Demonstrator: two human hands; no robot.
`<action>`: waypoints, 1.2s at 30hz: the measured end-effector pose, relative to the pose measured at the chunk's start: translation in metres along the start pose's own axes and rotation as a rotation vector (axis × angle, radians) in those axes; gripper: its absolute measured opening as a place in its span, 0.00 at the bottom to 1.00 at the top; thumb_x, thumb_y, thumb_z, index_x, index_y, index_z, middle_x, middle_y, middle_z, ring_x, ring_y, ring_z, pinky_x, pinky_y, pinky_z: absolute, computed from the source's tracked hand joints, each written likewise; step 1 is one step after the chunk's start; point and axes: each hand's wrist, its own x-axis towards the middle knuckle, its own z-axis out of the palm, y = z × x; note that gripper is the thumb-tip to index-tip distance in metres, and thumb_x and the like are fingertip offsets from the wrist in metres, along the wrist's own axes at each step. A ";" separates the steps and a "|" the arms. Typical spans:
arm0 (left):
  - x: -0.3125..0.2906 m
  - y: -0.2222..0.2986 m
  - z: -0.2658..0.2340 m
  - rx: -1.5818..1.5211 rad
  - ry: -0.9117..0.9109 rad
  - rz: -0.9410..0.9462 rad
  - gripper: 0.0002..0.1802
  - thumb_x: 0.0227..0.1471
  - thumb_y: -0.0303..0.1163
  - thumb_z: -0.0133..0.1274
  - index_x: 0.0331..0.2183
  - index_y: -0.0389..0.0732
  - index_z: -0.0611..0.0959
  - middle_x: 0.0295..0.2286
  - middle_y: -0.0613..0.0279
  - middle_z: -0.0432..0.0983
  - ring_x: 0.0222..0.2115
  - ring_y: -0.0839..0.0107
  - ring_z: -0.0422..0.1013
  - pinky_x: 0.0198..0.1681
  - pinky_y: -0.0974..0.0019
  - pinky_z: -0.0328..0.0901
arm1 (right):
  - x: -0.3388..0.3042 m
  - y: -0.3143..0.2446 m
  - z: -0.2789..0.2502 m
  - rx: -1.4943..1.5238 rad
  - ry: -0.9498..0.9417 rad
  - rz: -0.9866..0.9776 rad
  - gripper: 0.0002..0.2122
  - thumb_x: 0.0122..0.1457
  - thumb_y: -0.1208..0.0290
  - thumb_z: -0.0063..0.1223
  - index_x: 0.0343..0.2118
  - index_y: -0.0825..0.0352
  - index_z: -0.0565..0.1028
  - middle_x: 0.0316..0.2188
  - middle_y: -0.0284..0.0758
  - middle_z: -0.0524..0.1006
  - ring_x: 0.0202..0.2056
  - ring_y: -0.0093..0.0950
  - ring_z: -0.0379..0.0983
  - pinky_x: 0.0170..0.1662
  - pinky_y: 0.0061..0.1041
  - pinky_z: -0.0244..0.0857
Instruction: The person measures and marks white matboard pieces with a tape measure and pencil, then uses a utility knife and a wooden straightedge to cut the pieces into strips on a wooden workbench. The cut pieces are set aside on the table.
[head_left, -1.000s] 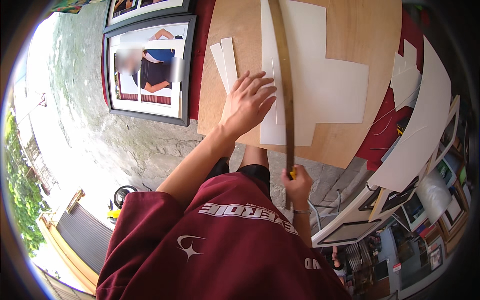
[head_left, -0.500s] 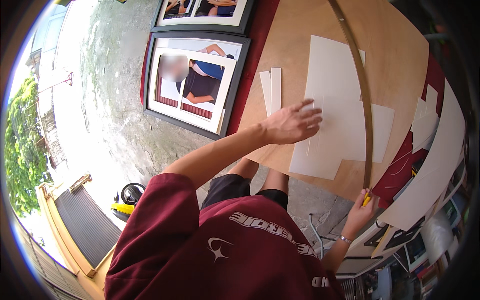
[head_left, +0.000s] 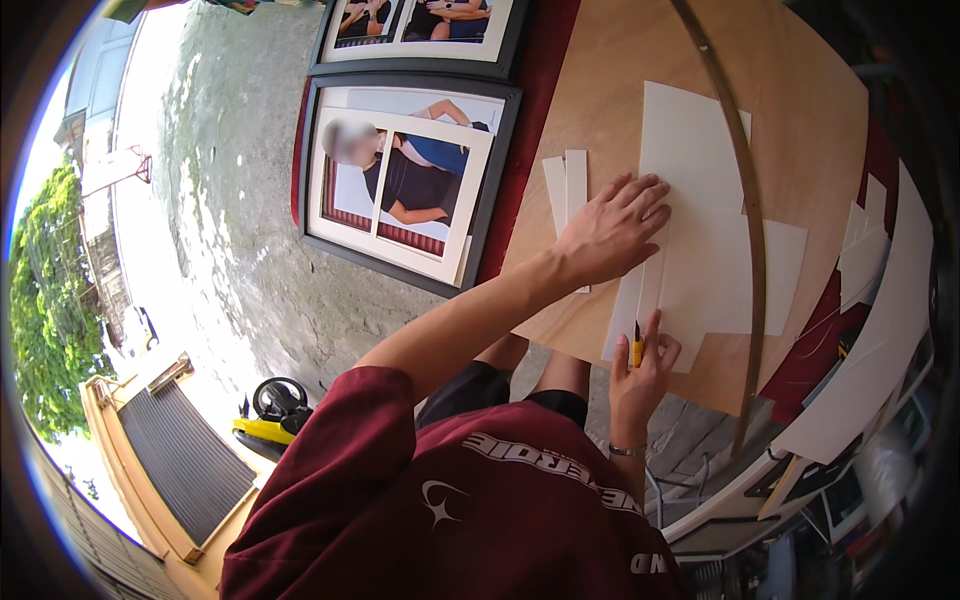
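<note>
My left hand (head_left: 615, 228) lies with fingers stretched out on a large white mat board sheet (head_left: 697, 150), close to its left edge. Near the sheet's lower end, my right hand (head_left: 642, 382) closes round a yellow utility knife (head_left: 638, 350). The knife's dark tip points away from me and meets the sheet beside a long thin cut line. Two narrow white strips (head_left: 577, 190) lie left of the sheet, partly behind my left wrist. A long brown straightedge (head_left: 738, 165) crosses the sheet's right side, overhanging the near edge.
Everything rests on a wooden board (head_left: 810, 120) over a red cloth (head_left: 540, 95). A dark-framed picture (head_left: 310, 165) with a loose cream mat stands left, another frame (head_left: 415, 68) beyond it. White offcuts (head_left: 862, 255) and a long white sheet (head_left: 890, 330) lie right.
My right hand has brought the knife leftward from the straightedge's near end onto the white sheet. My left hand has come down flat on the sheet.
</note>
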 end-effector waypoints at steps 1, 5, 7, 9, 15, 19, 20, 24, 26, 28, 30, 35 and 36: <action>-0.001 -0.001 0.000 -0.006 0.000 0.010 0.28 0.58 0.42 0.61 0.57 0.41 0.78 0.63 0.52 0.66 0.68 0.56 0.57 0.73 0.48 0.49 | -0.001 0.000 0.001 -0.007 0.000 0.000 0.29 0.67 0.60 0.58 0.68 0.68 0.68 0.47 0.46 0.68 0.44 0.41 0.76 0.41 0.39 0.75; -0.009 -0.004 -0.005 0.007 -0.025 0.029 0.26 0.58 0.41 0.61 0.55 0.41 0.79 0.62 0.53 0.67 0.67 0.57 0.58 0.73 0.48 0.51 | -0.005 -0.002 0.007 0.011 0.062 -0.018 0.27 0.67 0.62 0.59 0.67 0.65 0.69 0.46 0.46 0.68 0.44 0.41 0.76 0.42 0.39 0.75; -0.013 -0.006 -0.009 0.009 -0.043 0.034 0.25 0.58 0.41 0.61 0.54 0.42 0.80 0.62 0.54 0.68 0.67 0.57 0.59 0.72 0.48 0.51 | -0.007 -0.005 0.010 0.022 0.100 -0.024 0.28 0.66 0.63 0.60 0.67 0.63 0.70 0.46 0.45 0.68 0.43 0.41 0.76 0.42 0.40 0.75; -0.019 -0.011 -0.011 0.030 -0.027 0.047 0.23 0.58 0.41 0.61 0.53 0.42 0.82 0.61 0.55 0.70 0.66 0.57 0.60 0.72 0.47 0.52 | -0.007 -0.013 0.013 -0.010 0.052 0.009 0.28 0.65 0.63 0.61 0.67 0.62 0.70 0.45 0.45 0.68 0.43 0.41 0.76 0.42 0.39 0.75; -0.031 -0.030 -0.033 0.080 -0.002 0.031 0.19 0.57 0.38 0.63 0.50 0.46 0.84 0.59 0.58 0.72 0.65 0.59 0.63 0.70 0.47 0.56 | -0.005 -0.041 0.029 -0.038 -0.007 -0.022 0.35 0.61 0.63 0.65 0.71 0.58 0.65 0.42 0.43 0.67 0.36 0.38 0.74 0.36 0.38 0.75; -0.032 -0.043 -0.048 0.120 0.031 0.034 0.16 0.57 0.36 0.64 0.47 0.46 0.86 0.59 0.59 0.73 0.64 0.59 0.65 0.69 0.47 0.58 | -0.003 -0.057 0.037 0.023 -0.028 -0.039 0.38 0.56 0.67 0.69 0.71 0.59 0.64 0.42 0.43 0.67 0.37 0.37 0.76 0.35 0.36 0.76; -0.030 -0.045 -0.053 0.123 0.040 0.034 0.16 0.56 0.36 0.64 0.46 0.46 0.86 0.58 0.59 0.73 0.64 0.59 0.65 0.68 0.47 0.59 | -0.002 -0.060 0.038 0.046 -0.031 -0.047 0.40 0.54 0.69 0.71 0.71 0.60 0.64 0.43 0.43 0.67 0.37 0.37 0.77 0.35 0.37 0.77; -0.025 -0.049 -0.067 0.103 0.147 -0.053 0.14 0.54 0.33 0.66 0.44 0.44 0.87 0.56 0.57 0.76 0.61 0.55 0.68 0.66 0.48 0.61 | 0.002 -0.045 0.014 0.143 0.041 -0.049 0.34 0.59 0.68 0.67 0.69 0.62 0.67 0.42 0.43 0.68 0.38 0.37 0.76 0.36 0.35 0.75; -0.018 -0.050 -0.067 0.073 0.203 -0.055 0.13 0.54 0.32 0.66 0.43 0.43 0.87 0.54 0.57 0.78 0.60 0.55 0.70 0.64 0.49 0.64 | 0.017 -0.001 -0.019 0.048 0.287 -0.005 0.21 0.68 0.68 0.58 0.63 0.65 0.73 0.42 0.42 0.70 0.39 0.35 0.74 0.39 0.36 0.73; -0.010 -0.046 -0.062 0.061 0.206 -0.057 0.13 0.54 0.32 0.66 0.43 0.43 0.87 0.54 0.57 0.78 0.60 0.55 0.70 0.63 0.50 0.64 | 0.029 0.061 -0.063 -0.074 0.429 0.139 0.17 0.71 0.66 0.54 0.57 0.70 0.75 0.45 0.44 0.71 0.45 0.38 0.76 0.42 0.39 0.74; 0.003 -0.039 -0.054 0.025 0.183 0.002 0.13 0.54 0.32 0.66 0.43 0.43 0.87 0.54 0.58 0.78 0.59 0.55 0.71 0.63 0.51 0.65 | 0.025 0.139 -0.097 -0.238 0.469 0.199 0.17 0.70 0.64 0.56 0.54 0.71 0.75 0.48 0.46 0.72 0.47 0.43 0.77 0.45 0.42 0.73; 0.032 -0.041 -0.037 -0.033 0.219 0.029 0.14 0.56 0.35 0.64 0.44 0.43 0.87 0.52 0.57 0.79 0.56 0.55 0.73 0.62 0.52 0.65 | 0.009 0.200 -0.128 -0.304 0.207 0.154 0.18 0.66 0.61 0.62 0.48 0.71 0.74 0.46 0.47 0.73 0.48 0.47 0.75 0.48 0.45 0.71; 0.038 -0.046 -0.035 -0.032 0.227 0.010 0.14 0.57 0.35 0.64 0.45 0.43 0.87 0.52 0.57 0.79 0.56 0.55 0.73 0.62 0.52 0.65 | 0.011 0.196 -0.128 -0.304 0.175 0.167 0.19 0.65 0.61 0.63 0.47 0.71 0.73 0.46 0.47 0.73 0.48 0.48 0.75 0.49 0.45 0.70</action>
